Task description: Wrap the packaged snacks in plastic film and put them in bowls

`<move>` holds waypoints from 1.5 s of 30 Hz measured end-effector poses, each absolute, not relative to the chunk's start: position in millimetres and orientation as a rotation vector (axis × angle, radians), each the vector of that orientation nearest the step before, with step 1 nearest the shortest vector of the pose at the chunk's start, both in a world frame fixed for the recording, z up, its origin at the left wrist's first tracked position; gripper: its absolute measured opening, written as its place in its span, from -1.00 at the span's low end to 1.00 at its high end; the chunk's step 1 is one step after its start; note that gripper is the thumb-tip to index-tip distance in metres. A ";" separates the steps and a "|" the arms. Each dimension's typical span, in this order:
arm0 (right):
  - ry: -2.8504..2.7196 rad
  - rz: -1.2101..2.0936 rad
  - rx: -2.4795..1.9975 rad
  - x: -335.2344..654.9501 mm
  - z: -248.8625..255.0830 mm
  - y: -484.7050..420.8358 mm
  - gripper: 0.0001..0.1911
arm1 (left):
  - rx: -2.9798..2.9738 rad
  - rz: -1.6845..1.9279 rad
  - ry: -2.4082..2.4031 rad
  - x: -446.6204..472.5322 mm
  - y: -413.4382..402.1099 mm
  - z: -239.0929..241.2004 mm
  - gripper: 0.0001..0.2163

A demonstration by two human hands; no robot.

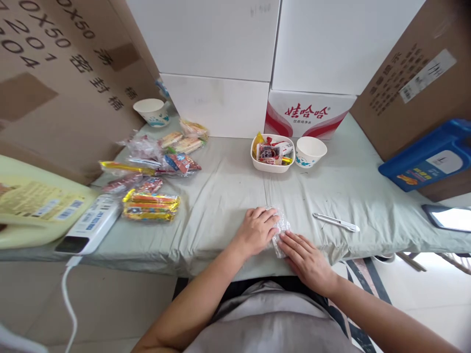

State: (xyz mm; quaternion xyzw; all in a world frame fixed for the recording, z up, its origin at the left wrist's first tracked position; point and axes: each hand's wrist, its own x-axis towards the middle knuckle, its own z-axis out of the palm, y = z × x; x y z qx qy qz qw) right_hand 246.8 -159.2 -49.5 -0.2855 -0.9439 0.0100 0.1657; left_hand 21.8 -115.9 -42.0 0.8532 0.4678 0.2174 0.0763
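A small clear piece of bubble wrap lies near the table's front edge. My left hand rests over its left side, palm down, with the fingers a little bent and spread. From the right, my right hand lies flat on its lower edge with the fingers stretched out. Whether anything is inside or under the wrap is hidden. A white utility knife lies to the right of my hands.
Behind my hands stand a white bowl of wrapped snacks and a paper cup. Packaged snacks are piled at left, beside a power strip and a yellowish jug. A blue bottle and a phone are at right.
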 end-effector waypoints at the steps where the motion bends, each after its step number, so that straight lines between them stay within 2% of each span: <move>1: -2.650 0.058 -0.796 246.9 -49.3 -162.5 -0.57 | 2.561 0.636 1.380 22.0 -116.1 -41.6 -0.73; 6: -2.497 0.195 -0.698 238.2 -26.4 -145.8 -0.70 | 2.507 0.635 1.342 19.8 -116.3 -37.9 -0.60; 11: -2.586 0.205 -0.668 220.0 -11.5 -109.0 -0.70 | 2.398 0.686 1.304 15.8 -114.5 -40.3 -0.47; 17: -2.565 0.208 -1.210 192.7 -30.2 -77.7 -0.74 | 2.325 0.984 1.308 13.6 -112.0 -54.3 -0.30; 21: -2.472 0.198 -1.470 179.6 -39.8 -74.4 -0.74 | 2.269 1.104 1.326 13.5 -111.2 -56.7 -0.38; 27: -2.499 0.167 -1.547 172.6 -41.5 -78.2 -0.74 | 2.245 0.984 1.401 15.6 -111.4 -52.7 -0.70; 35: -2.328 -0.057 -1.588 194.8 -39.2 -63.3 -0.82 | 2.301 0.849 1.559 23.6 -110.2 -47.9 -0.69; 39: -2.203 -0.132 -1.602 217.4 -31.3 -55.7 -0.78 | 2.301 0.845 1.573 23.6 -111.1 -48.1 -0.68; 41: -2.217 -0.077 -1.445 223.1 -25.4 -61.8 -0.80 | 2.304 0.851 1.569 22.9 -112.1 -49.6 -0.68; 45: -2.624 0.215 -0.926 225.5 -18.9 -73.5 -0.81 | 2.328 0.936 1.506 19.2 -115.2 -53.8 -0.64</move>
